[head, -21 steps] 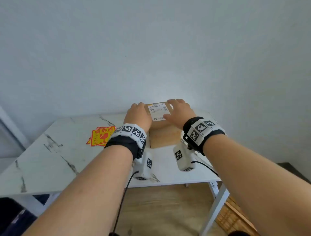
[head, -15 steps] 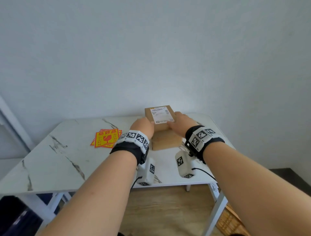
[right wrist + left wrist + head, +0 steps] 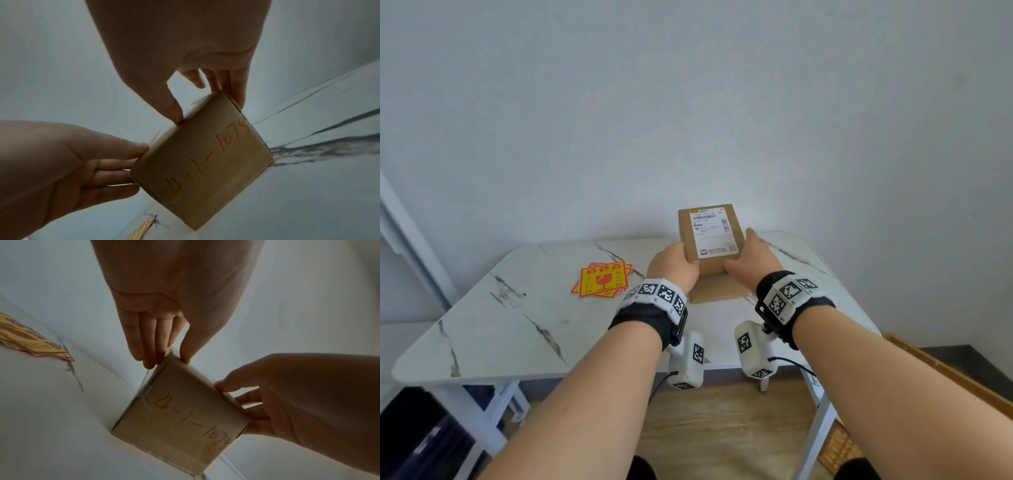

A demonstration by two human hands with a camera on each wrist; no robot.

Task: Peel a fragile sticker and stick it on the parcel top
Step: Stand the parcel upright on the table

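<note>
A brown cardboard parcel (image 3: 709, 265) with a white shipping label on top stands on the white marble table (image 3: 524, 329) near the wall. My left hand (image 3: 681, 264) grips its near left corner, thumb on the top edge and fingers down the side. On the near right corner my right hand (image 3: 743, 262) grips the same way. The left wrist view shows the parcel (image 3: 185, 423), handwritten digits on its front, between my left hand (image 3: 164, 360) and right hand (image 3: 230, 394). In the right wrist view the parcel (image 3: 205, 162) sits between my right hand (image 3: 207, 104) and left hand (image 3: 135, 162). A stack of red and yellow fragile stickers (image 3: 602, 279) lies to the left.
A plain pale wall rises right behind the table. The table's front edge (image 3: 585, 373) runs below my wrists, with wooden floor beneath. A wooden board (image 3: 945, 373) leans at the lower right. Bare tabletop lies between the stickers and the front edge.
My hands have slid from the sides of the label back to the parcel's near corners, so the whole label shows. The stickers have not moved.
</note>
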